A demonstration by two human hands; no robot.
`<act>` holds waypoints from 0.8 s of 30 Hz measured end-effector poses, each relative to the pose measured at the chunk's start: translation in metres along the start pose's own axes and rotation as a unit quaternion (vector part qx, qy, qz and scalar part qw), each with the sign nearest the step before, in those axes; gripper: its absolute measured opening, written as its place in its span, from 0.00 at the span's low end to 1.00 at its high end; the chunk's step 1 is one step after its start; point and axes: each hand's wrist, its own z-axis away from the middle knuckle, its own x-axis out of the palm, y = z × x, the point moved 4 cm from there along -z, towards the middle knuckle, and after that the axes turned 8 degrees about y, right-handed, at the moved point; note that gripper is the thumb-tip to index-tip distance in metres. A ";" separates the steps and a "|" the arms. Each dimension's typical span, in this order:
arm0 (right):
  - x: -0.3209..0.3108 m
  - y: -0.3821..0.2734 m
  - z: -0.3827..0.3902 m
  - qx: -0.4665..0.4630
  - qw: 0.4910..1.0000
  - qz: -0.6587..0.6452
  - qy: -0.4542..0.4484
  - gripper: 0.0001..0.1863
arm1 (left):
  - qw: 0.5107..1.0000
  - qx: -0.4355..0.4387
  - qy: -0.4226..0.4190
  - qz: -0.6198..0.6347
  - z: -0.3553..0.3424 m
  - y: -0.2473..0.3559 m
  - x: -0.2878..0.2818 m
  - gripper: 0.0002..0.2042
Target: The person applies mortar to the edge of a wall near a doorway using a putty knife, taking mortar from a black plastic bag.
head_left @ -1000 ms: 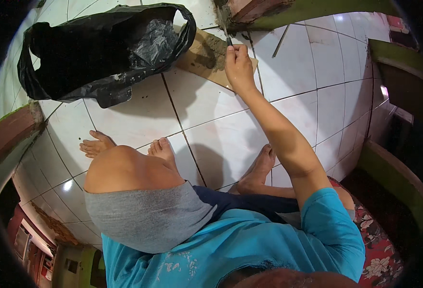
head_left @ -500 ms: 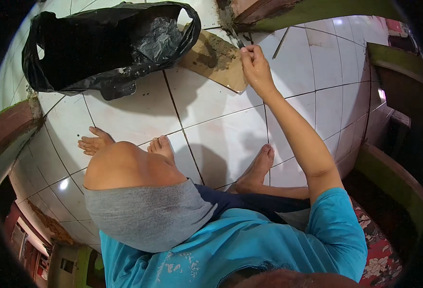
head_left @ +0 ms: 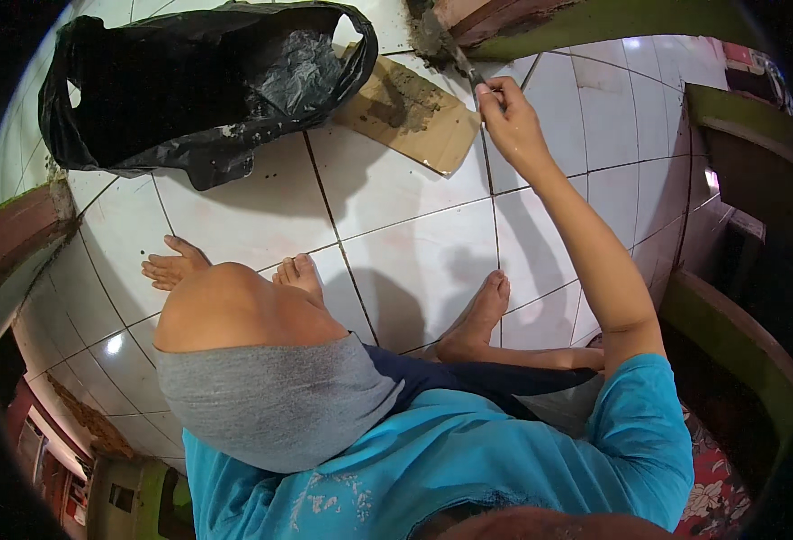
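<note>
My right hand (head_left: 515, 124) is closed round the dark handle of a small trowel (head_left: 465, 68). The narrow blade points up and to the left, against the grey mortar (head_left: 431, 38) at the corner of a green and reddish wooden frame (head_left: 540, 31). Below and to the left, a piece of brown cardboard (head_left: 441, 144) bears a smear of wet grey mortar (head_left: 405, 101). My left hand (head_left: 178, 263) reaches past my bent knee, fingers spread and nothing in it, low by the tiles; whether it touches them I cannot tell.
A large black plastic bag (head_left: 207, 99) stands wide-mouthed at the upper left, overlapping the cardboard's edge. White floor tiles (head_left: 405, 198) carry dark crumbs. Another wooden frame (head_left: 23, 225) is at the left, and green-edged woodwork (head_left: 747, 126) at the right. My bare feet rest on the tiles.
My right hand has shifted right and slightly down with the trowel, uncovering more of the cardboard's right edge. More of the blade shows at the frame's corner. My left hand stays nearly still.
</note>
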 end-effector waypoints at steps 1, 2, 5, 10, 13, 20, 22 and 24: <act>0.004 -0.001 0.000 -0.001 1.000 0.000 0.000 0.22 | 1.000 -0.003 -0.006 0.001 0.000 -0.001 0.000 0.40; 0.010 0.000 0.000 0.010 1.000 0.006 -0.008 0.22 | 1.000 -0.004 -0.012 0.003 0.000 0.001 -0.001 0.40; 0.026 0.010 -0.007 0.011 1.000 0.015 0.009 0.22 | 1.000 -0.010 -0.014 0.009 0.002 0.008 0.000 0.40; 0.018 0.010 -0.007 0.035 0.998 -0.042 0.025 0.21 | 1.000 -0.006 -0.014 0.009 0.000 0.004 0.002 0.40; -0.008 -0.013 0.008 -0.013 0.999 -0.031 0.025 0.21 | 1.000 -0.010 -0.014 0.015 0.002 0.000 0.003 0.40; -0.020 -0.015 0.002 -0.079 0.979 0.183 -0.050 0.19 | 0.999 -0.021 -0.031 0.010 0.001 0.008 -0.003 0.40; -0.017 -0.014 -0.004 -0.089 0.972 0.211 -0.041 0.19 | 0.999 -0.014 -0.030 0.006 0.002 0.013 -0.007 0.40; -0.013 -0.016 -0.010 -0.082 0.967 0.237 -0.051 0.19 | 1.000 -0.009 -0.029 0.000 0.002 0.012 -0.010 0.39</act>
